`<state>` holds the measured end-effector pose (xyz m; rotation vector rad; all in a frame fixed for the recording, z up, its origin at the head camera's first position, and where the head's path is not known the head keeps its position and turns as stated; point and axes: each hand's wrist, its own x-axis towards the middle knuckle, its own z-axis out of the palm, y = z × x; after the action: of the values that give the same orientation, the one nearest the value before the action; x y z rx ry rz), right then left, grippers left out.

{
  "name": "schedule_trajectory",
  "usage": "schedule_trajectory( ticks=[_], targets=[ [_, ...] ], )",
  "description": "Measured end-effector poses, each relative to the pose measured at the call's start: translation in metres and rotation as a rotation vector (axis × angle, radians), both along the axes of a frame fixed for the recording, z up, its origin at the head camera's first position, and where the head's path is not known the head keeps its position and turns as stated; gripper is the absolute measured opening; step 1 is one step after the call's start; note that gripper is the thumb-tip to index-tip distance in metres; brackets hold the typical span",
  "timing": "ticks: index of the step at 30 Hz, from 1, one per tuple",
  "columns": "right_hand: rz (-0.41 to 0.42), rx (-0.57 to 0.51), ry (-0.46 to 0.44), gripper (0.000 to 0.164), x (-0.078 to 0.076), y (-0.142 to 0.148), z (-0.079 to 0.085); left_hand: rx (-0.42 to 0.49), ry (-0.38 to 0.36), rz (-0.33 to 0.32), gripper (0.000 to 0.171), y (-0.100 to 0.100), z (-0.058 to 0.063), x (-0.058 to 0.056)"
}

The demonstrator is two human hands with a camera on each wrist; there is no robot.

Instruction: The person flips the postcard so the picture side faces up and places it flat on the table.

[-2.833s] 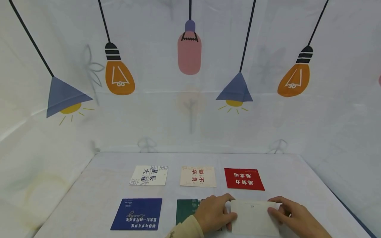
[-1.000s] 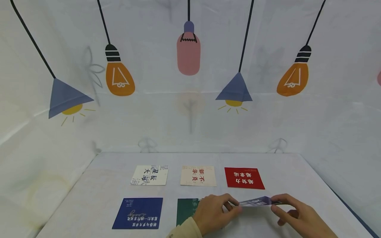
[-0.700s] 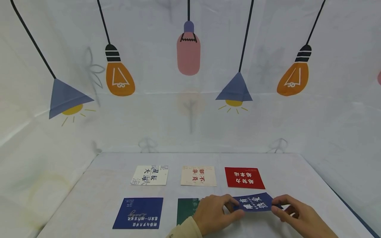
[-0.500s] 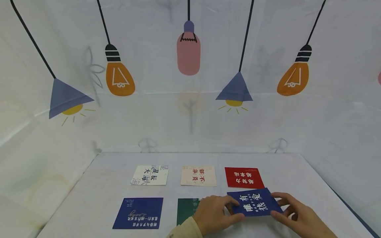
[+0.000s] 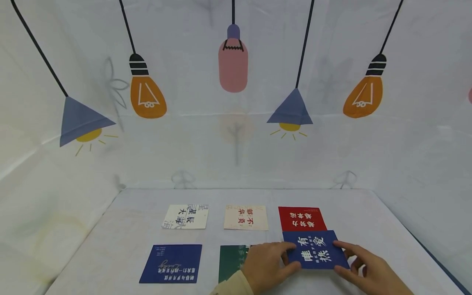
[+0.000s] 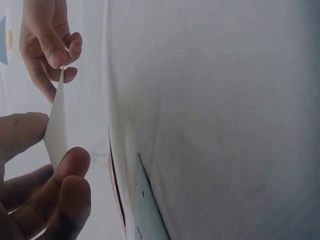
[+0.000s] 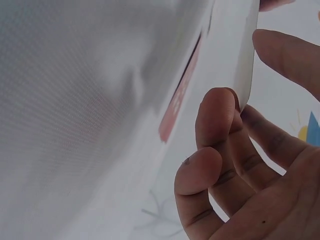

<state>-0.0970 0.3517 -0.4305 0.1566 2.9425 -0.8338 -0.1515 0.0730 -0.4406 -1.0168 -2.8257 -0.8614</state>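
Note:
A blue card (image 5: 313, 250) with white characters is held a little above the table between both hands, its printed face visible in the head view. My left hand (image 5: 266, 262) pinches its left edge between thumb and fingers, and my right hand (image 5: 372, 266) pinches the right edge. The left wrist view shows the card's pale back (image 6: 59, 122). Just behind, the held card overlaps the near edge of a red card (image 5: 302, 218) in the head view. A green card (image 5: 229, 262) lies partly hidden behind my left hand.
To the left, a dark blue card (image 5: 171, 264) lies flat. A cream card (image 5: 246, 218) and a white card (image 5: 186, 217) lie in the far row with the red one. White fabric printed with lamps (image 5: 291, 108) rises behind the white table (image 5: 129, 205).
The card between my hands showed its blank white back at first. It has since been turned over through edge-on, so its blue face now shows. The other cards have stayed put.

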Motion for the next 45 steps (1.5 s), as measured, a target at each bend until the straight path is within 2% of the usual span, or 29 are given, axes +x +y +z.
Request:
schedule_trajectory(
  ticks=[4,9,17,25,36,45],
  targets=[
    [0.006,-0.006,-0.004,0.077,0.001,0.0,-0.001,-0.053,-0.003,0.027,0.048,0.004,-0.001,0.002],
    [0.026,-0.025,-0.067,0.077,0.001,0.002,-0.002,-0.085,-0.024,0.022,0.049,0.007,-0.003,0.004],
    [0.153,-0.085,-0.115,0.07,0.002,0.013,-0.008,-0.107,-0.072,-0.011,0.046,0.01,-0.005,0.005],
    [0.205,-0.089,-0.178,0.065,-0.001,0.016,-0.013,-0.16,-0.053,-0.075,0.041,0.012,-0.004,0.001],
    [0.194,-0.087,-0.228,0.065,-0.003,0.015,-0.013,-0.204,-0.113,-0.077,0.041,0.016,-0.004,-0.001],
    [0.257,-0.149,-0.23,0.063,0.0,0.021,-0.014,-0.185,-0.166,-0.072,0.036,0.013,-0.008,-0.001]
  ],
)
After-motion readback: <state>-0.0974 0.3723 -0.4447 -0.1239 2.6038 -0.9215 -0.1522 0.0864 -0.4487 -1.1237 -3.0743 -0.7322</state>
